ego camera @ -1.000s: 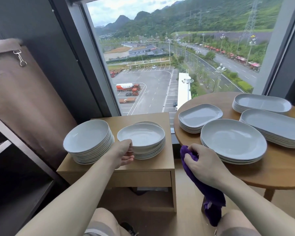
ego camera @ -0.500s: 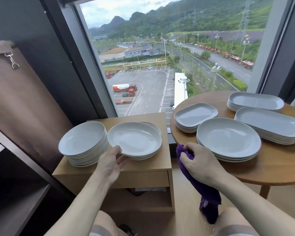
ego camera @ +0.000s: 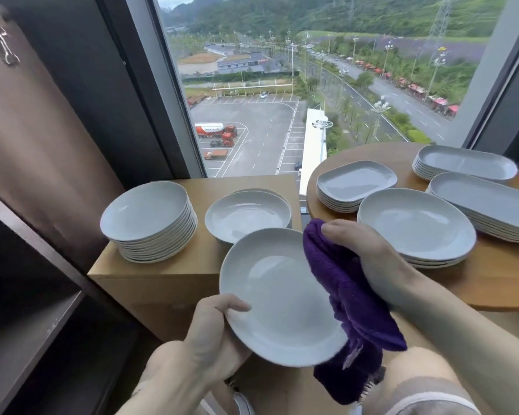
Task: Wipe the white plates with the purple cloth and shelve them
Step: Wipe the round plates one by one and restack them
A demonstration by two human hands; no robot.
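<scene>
Left hand grips the near-left rim of a white plate, thumb on top, fingers curled beneath; the plate is held clear of the furniture. Right hand clenches the purple cloth, which lies against the plate's right edge and hangs below it. Beyond the left fingers, two round plate stacks stand on a wooden cabinet. Beyond the right fingers, four stacks rest on a round table.
</scene>
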